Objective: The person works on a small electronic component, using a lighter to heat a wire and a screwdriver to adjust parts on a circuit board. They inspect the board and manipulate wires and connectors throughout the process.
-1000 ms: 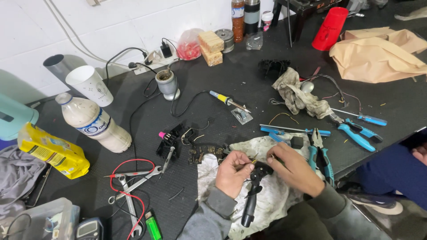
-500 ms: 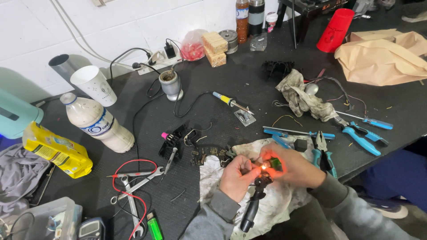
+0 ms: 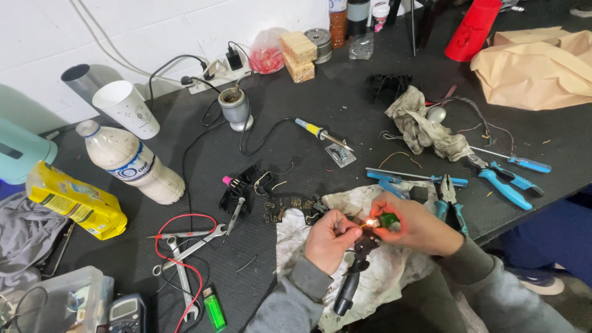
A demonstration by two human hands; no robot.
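Observation:
My right hand (image 3: 414, 223) grips a green lighter (image 3: 388, 219) with a small flame (image 3: 370, 222) burning at its left end. My left hand (image 3: 330, 238) is pinched shut on a thin wire or small part held right at the flame. Below the hands a black handle-shaped part (image 3: 350, 280) hangs over a dirty white cloth (image 3: 382, 271) at the near edge of the black table (image 3: 345, 123).
A soldering iron (image 3: 322, 135), blue pliers (image 3: 502, 182), blue-handled screwdrivers, a rag (image 3: 425, 129), black plastic parts (image 3: 243, 185), spanners with red leads (image 3: 185, 246), a second green lighter (image 3: 214, 308), a multimeter (image 3: 126, 311), a bottle (image 3: 132, 163), a paper cup (image 3: 126, 108) and a yellow pack (image 3: 77, 200) lie around.
One second ago no flame showed and the hands sat a little apart over the black part. The lighter was then lit, and it still burns between my hands now.

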